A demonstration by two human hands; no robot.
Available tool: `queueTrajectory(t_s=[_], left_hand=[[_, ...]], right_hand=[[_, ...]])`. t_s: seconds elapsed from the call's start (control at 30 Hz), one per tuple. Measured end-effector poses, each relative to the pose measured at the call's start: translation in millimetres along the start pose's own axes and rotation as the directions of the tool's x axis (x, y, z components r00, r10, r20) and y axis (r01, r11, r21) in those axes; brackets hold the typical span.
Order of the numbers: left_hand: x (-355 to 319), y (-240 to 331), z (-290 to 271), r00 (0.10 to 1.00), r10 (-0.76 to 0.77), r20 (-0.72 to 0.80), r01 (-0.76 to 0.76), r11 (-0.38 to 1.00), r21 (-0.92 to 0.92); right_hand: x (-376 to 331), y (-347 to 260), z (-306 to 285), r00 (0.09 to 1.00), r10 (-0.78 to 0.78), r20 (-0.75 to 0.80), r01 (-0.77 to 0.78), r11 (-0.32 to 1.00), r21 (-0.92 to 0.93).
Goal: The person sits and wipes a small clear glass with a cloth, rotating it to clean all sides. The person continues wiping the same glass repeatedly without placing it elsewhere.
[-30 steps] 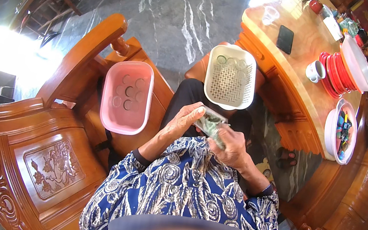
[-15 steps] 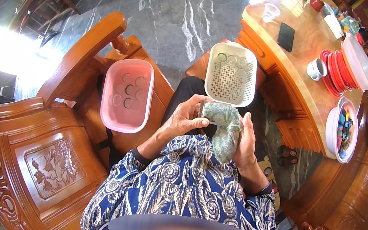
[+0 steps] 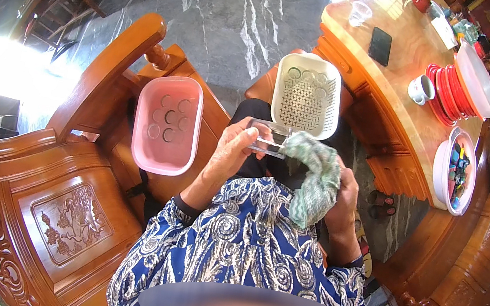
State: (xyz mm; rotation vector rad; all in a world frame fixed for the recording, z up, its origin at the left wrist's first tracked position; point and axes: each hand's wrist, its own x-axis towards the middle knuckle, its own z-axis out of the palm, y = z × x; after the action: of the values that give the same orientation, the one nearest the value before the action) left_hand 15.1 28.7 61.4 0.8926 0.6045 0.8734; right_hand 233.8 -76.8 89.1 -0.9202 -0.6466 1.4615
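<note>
My left hand [image 3: 233, 150] grips a clear drinking glass [image 3: 267, 137] lying sideways, thumb and fingers around its outer end. Over the glass's other end hangs a green patterned cloth [image 3: 317, 189], held in my right hand [image 3: 345, 201]; the right fingertips are partly hidden behind it. Just beyond my hands, a white slotted basket [image 3: 304, 116] holds several round clear glasses [image 3: 309, 76] at its far end. To the left, more round clear glasses [image 3: 170, 117] stand in a pink plastic tub [image 3: 136, 127].
On the wooden table [image 3: 351, 33] at right are a dark phone [image 3: 380, 46], a clear cup [image 3: 359, 14], a white mug [image 3: 421, 89], red-rimmed dishes [image 3: 449, 98] and a white basin [image 3: 440, 173] of small coloured things. A carved wooden chair [image 3: 19, 182] is at left.
The cloth has shifted right and mostly off the glass, so more of the clear glass shows. My right hand has moved a little to the right with the cloth; my left keeps its grip.
</note>
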Motion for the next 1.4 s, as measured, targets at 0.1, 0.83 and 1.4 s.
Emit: queueTrajectory(t_s=[0.1,0.83,1.4], left_hand=[[2.2,-6.4,-14.3,0.998,-0.051,0.021,0.053,0.995,-0.083],[-7.3,-25.0,3.6,0.953,-0.291,0.086,0.298,0.951,-0.079],[-12.5,-7.5,12.5,0.923,-0.381,0.051,0.384,0.921,-0.059]], right_hand=[[0.0,-4.7,-7.6,0.998,0.040,0.055,-0.063,0.845,0.531],[22.7,1.6,12.9,0.888,-0.332,0.317,0.360,0.076,-0.930],[29.1,-19.7,10.2,0.962,0.075,0.261,0.040,0.911,-0.410]])
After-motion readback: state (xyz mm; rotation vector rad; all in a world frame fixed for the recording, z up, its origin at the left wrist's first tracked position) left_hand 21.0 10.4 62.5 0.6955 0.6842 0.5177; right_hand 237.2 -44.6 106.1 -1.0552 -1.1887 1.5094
